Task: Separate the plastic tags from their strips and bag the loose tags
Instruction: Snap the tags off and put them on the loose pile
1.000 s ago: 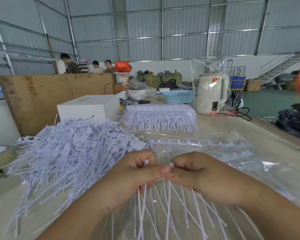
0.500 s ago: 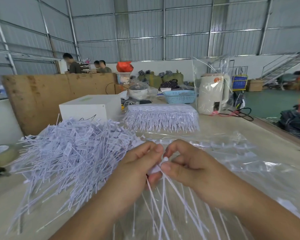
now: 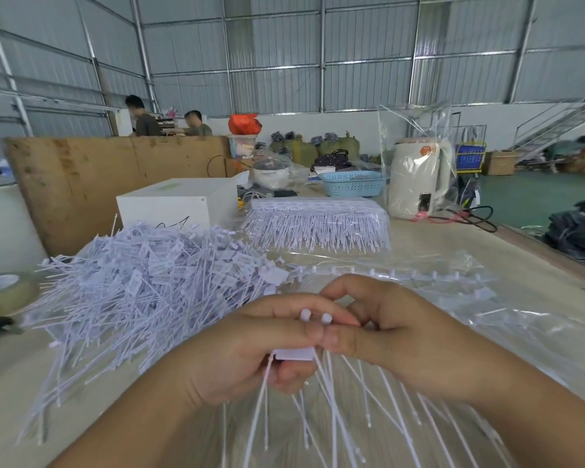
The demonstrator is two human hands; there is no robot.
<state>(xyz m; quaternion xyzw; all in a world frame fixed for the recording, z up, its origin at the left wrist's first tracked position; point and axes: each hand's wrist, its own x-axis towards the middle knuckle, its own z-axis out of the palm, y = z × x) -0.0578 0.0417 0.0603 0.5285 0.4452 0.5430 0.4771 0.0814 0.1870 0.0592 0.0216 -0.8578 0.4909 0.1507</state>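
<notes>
1. Both hands meet low in the middle of the view. The left hand [image 3: 247,349] has its fingers and thumb curled round a strip [image 3: 313,319] of tags, whose two white nubs poke up above its index finger.
2. The right hand [image 3: 389,332] pinches the same strip from the other side, thumb tip against the left index finger, with its forefinger arched above.
3. Half a second ago the fingertips hid the strip; now a flat white tag head [image 3: 294,354] shows below the left thumb. I judge that one tag is being twisted or pulled free, though the break itself is hidden.
4. The tags' thin tails [image 3: 335,410] fan down and toward the camera from between the hands, more spread than a second ago.
5. A heap of loose tags [image 3: 149,285] lies on the table [image 3: 470,244] just left of the hands; none looks bagged.
6. A clear bag [image 3: 453,312] lies flat under and to the right of the hands, with a stripped spine [image 3: 385,273] on it.
7. A full bundle of unseparated strips [image 3: 318,224] waits farther back, so much work remains.
8. The tails are thin and springy; they could tangle with the heap.
</notes>
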